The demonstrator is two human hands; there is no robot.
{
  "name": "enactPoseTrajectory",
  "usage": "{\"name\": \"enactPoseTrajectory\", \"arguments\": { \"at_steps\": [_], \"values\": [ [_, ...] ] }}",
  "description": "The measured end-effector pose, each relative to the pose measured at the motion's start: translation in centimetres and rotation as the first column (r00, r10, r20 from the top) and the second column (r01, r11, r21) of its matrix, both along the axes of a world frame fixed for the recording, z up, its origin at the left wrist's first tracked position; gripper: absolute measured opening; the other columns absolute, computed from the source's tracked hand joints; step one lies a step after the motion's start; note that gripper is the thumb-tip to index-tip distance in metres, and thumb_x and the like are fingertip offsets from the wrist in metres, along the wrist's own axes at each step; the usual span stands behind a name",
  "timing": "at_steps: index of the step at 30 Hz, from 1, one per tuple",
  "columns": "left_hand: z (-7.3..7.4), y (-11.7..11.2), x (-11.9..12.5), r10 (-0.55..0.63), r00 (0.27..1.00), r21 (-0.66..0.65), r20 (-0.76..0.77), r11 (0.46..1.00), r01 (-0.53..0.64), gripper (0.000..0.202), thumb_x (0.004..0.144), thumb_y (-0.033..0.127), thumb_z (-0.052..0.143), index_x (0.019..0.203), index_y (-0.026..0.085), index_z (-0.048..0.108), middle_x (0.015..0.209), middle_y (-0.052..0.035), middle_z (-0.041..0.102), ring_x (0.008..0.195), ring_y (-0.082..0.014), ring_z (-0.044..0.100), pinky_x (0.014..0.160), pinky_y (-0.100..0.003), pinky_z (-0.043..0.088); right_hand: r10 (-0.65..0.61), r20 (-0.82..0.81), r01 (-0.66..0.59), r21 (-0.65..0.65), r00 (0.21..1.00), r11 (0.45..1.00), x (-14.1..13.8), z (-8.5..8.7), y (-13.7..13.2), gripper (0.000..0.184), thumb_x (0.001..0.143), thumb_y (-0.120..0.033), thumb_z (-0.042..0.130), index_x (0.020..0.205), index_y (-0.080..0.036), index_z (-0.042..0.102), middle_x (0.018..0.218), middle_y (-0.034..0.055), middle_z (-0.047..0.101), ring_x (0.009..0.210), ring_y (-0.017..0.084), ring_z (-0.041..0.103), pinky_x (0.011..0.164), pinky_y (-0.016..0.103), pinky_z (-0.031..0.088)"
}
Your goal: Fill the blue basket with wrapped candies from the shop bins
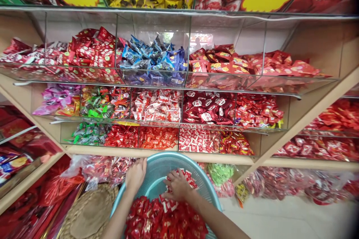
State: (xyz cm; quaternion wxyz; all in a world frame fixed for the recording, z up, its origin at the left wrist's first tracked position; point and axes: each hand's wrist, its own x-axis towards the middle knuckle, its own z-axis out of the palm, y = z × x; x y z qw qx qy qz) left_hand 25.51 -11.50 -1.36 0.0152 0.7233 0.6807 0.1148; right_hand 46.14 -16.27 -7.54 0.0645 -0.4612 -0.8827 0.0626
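Red-and-white sweet packets (165,218) fill the near half of our pale blue plastic basket (196,166), its far floor showing bare. Our right hand (178,186) spreads wide on the heap; our left hand (136,175) curls at the far rim, below clear acrylic display bins (153,82).

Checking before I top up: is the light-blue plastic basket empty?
No: red-and-white wrapped sweets heap inside the basket, under the right hand.

Bright, even light fills the view, leaving only soft shadows under the wooden shelves (112,151) and inside the teal plastic basket (179,160). Glare streaks the clear acrylic bins (153,26), and the wide lens bends and blurs the edges.
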Motion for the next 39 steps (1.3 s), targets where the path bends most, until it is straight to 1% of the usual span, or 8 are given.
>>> {"name": "enactPoseTrajectory", "arguments": {
  "at_steps": [5, 10, 16, 20, 22, 26, 31, 39],
  "values": [
    [-0.2, 0.0, -0.2, -0.002, 1.000, 0.018, -0.003, 1.000, 0.002, 0.052, 0.091, 0.043, 0.010, 0.096, 0.021, 0.057, 0.090, -0.0072, 0.068, 0.077, -0.0213, 0.064, 0.064, -0.030, 0.042, 0.016, -0.054, -0.015, 0.021, 0.998, 1.000, -0.7, 0.7, 0.0, 0.062, 0.078, -0.067, 0.035, 0.113, -0.020, 0.055, 0.110, 0.0116, 0.058, 0.112, 0.029, 0.044, 0.099, 0.056, 0.026],
    [-0.4, 0.1, -0.4, 0.006, 1.000, -0.005, 0.006, 1.000, -0.006, 0.052, 0.091, 0.042, 0.011, 0.098, 0.020, 0.058, 0.090, -0.0078, 0.068, 0.076, -0.0202, 0.064, 0.064, -0.029, 0.042, 0.043, -0.254, -0.004, 0.153, 0.966, 0.988, 0.1, 5.0, 0.8, 0.044, 0.086, -0.050, 0.040, 0.118, -0.022, 0.050, 0.105, 0.0063, 0.060, 0.101, 0.020, 0.049, 0.092, 0.038, 0.038],
    [-0.3, 0.2, -0.3, 0.021, 0.999, -0.044, 0.026, 0.999, -0.020, 0.051, 0.091, 0.043, 0.014, 0.101, 0.020, 0.058, 0.092, -0.0085, 0.067, 0.079, -0.0192, 0.064, 0.067, -0.028, 0.043, -0.258, -0.494, 0.411, 0.230, 0.830, 0.882, 5.8, 9.1, 5.0, 0.031, 0.089, -0.028, 0.035, 0.116, -0.020, 0.049, 0.108, 0.0107, 0.053, 0.102, 0.022, 0.047, 0.087, 0.038, 0.039],
    [-0.3, 0.2, -0.2, 0.017, 0.999, -0.048, 0.038, 0.999, -0.015, 0.050, 0.091, 0.043, 0.014, 0.100, 0.020, 0.058, 0.092, -0.0079, 0.067, 0.081, -0.0196, 0.064, 0.068, -0.028, 0.043, -0.636, -0.284, 0.676, 0.068, 0.718, 0.733, 10.0, 8.2, 8.4, 0.069, 0.076, -0.047, 0.053, 0.134, -0.018, 0.028, 0.137, 0.0183, 0.028, 0.125, 0.034, 0.027, 0.098, 0.050, 0.026],
    [-0.3, 0.2, -0.3, 0.013, 0.999, -0.045, 0.033, 0.999, -0.011, 0.049, 0.091, 0.041, 0.014, 0.099, 0.020, 0.058, 0.094, -0.0079, 0.067, 0.082, -0.0196, 0.064, 0.068, -0.028, 0.043, -0.705, -0.144, 0.705, -0.060, 0.695, 0.707, 11.2, 7.5, 9.7, 0.086, 0.069, -0.053, 0.059, 0.137, -0.019, 0.021, 0.141, 0.0193, 0.021, 0.130, 0.037, 0.018, 0.099, 0.054, 0.021],
    [-0.3, 0.2, -0.3, 0.007, 0.999, -0.038, 0.044, 0.999, -0.005, 0.049, 0.091, 0.040, 0.014, 0.101, 0.019, 0.057, 0.097, -0.0082, 0.067, 0.084, -0.0178, 0.063, 0.069, -0.026, 0.043, -0.722, -0.001, 0.702, -0.232, 0.692, 0.673, 12.0, 7.0, 11.0, 0.094, 0.061, -0.052, 0.067, 0.136, -0.021, 0.021, 0.140, 0.0209, 0.021, 0.129, 0.039, 0.021, 0.095, 0.053, 0.028],
    [-0.6, 0.3, -0.5, 0.020, 0.999, -0.037, 0.025, 0.999, -0.019, 0.050, 0.091, 0.041, 0.013, 0.099, 0.020, 0.058, 0.096, -0.0079, 0.067, 0.081, -0.0183, 0.064, 0.067, -0.027, 0.044, -0.722, -0.006, 0.710, -0.176, 0.692, 0.681, 11.5, 7.3, 11.0, 0.086, 0.064, -0.041, 0.068, 0.135, -0.019, 0.025, 0.133, 0.0219, 0.031, 0.122, 0.037, 0.033, 0.087, 0.048, 0.038],
    [-0.8, 0.3, -0.6, 0.011, 1.000, -0.012, 0.026, 1.000, -0.011, 0.050, 0.091, 0.042, 0.012, 0.098, 0.021, 0.058, 0.095, -0.0067, 0.067, 0.079, -0.0174, 0.064, 0.065, -0.026, 0.042, -0.705, 0.022, 0.699, -0.158, 0.709, 0.698, 11.1, 7.5, 11.5, 0.078, 0.062, -0.028, 0.071, 0.130, -0.018, 0.033, 0.132, 0.0214, 0.034, 0.122, 0.037, 0.034, 0.086, 0.048, 0.040]
  ]
}}
